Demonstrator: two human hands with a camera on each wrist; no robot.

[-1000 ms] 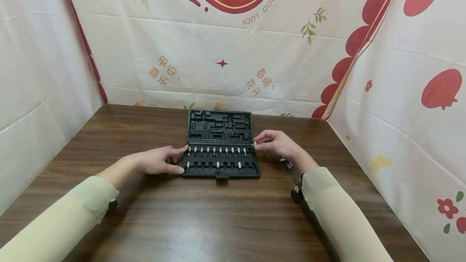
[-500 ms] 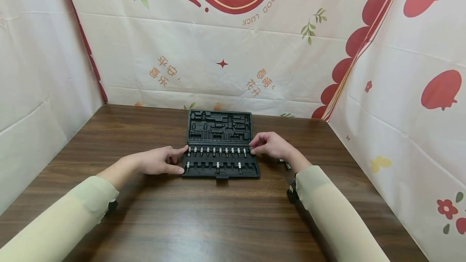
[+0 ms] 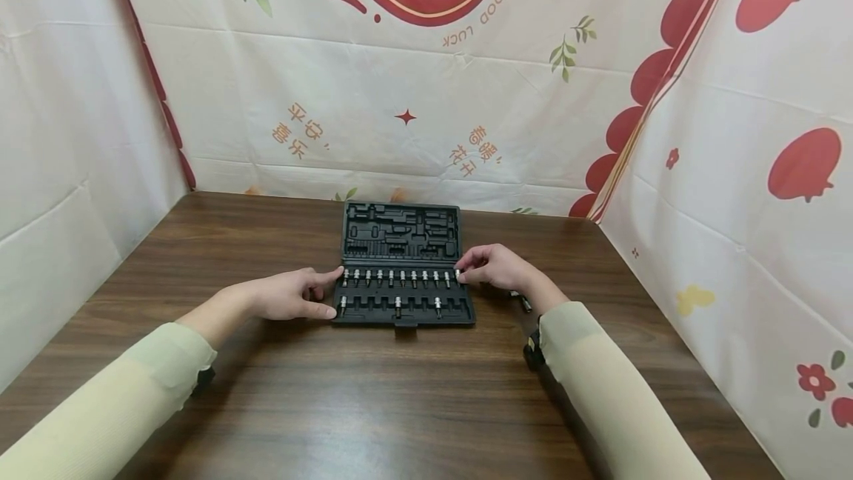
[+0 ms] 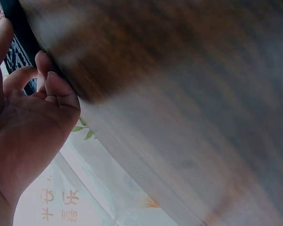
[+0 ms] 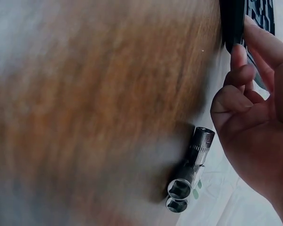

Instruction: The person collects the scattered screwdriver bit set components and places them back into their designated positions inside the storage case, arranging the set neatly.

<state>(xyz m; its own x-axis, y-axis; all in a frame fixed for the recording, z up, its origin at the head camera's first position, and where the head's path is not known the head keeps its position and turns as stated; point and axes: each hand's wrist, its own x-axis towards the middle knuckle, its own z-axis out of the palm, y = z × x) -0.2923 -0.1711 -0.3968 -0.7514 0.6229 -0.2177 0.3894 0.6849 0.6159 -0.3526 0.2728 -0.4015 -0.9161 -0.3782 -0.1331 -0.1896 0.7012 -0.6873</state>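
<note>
A black socket case (image 3: 403,323) lies open on the table, its lid folded back. Several silver bit sockets (image 3: 414,278) with dark tips stand in its back row; three sit spaced out in the front row. My left hand (image 3: 286,294) rests against the case's left edge, with the index finger near the hinge and the thumb at the front corner. At the right end of the back row, my right hand (image 3: 498,268) pinches a bit socket (image 3: 458,273) between thumb and fingertips. The fingers cover most of it. In the right wrist view, the thumb reaches over the case wall (image 5: 232,21).
Loose metal sockets (image 5: 203,138) lie on the wooden table (image 3: 400,398) to the right of the case, partly hidden behind my right wrist in the head view. A printed cloth (image 3: 400,80) hangs behind the table and along both sides.
My right hand has moved slightly left from beside the case, bringing the bit socket to the right end of the back row. The left hand has stayed at the case's edge.
</note>
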